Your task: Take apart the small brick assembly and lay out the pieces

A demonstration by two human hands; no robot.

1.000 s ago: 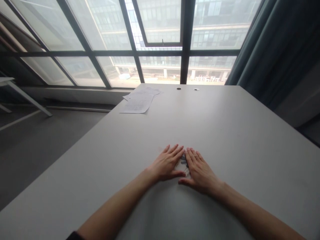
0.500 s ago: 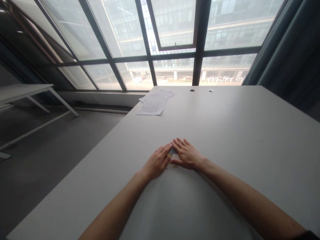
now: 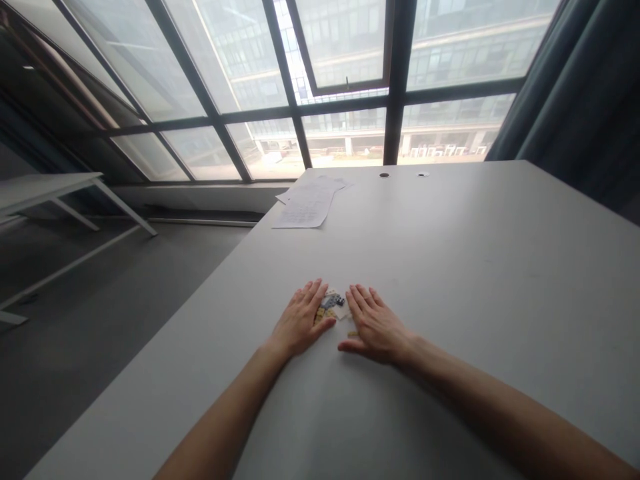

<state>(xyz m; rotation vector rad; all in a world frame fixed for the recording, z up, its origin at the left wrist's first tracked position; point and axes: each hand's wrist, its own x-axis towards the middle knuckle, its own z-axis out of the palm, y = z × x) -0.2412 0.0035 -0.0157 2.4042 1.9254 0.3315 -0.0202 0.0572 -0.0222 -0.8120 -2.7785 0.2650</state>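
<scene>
A small cluster of pieces that look like toy building bricks (image 3: pixel 330 301) lies on the white table (image 3: pixel 450 267), in grey-blue, white, yellow and black. My left hand (image 3: pixel 299 317) rests flat along the cluster's left side, thumb reaching below it and fingers stretched forward. On the other side, my right hand (image 3: pixel 374 325) lies palm down with its fingers extended and the thumb pointing left. A yellowish piece (image 3: pixel 353 333) shows between that thumb and the fingers. Both palms hide whatever lies beneath them.
Printed paper sheets (image 3: pixel 306 203) overlap at the table's far left. Two round cable holes (image 3: pixel 384 175) sit near the back edge, below the large windows. Another white table (image 3: pixel 50 183) stands off to the left, and a dark blue curtain (image 3: pixel 565 113) hangs at the right.
My hands have moved apart, the left one shifting left and the right one slightly towards me. More of the bricks between them is now visible.
</scene>
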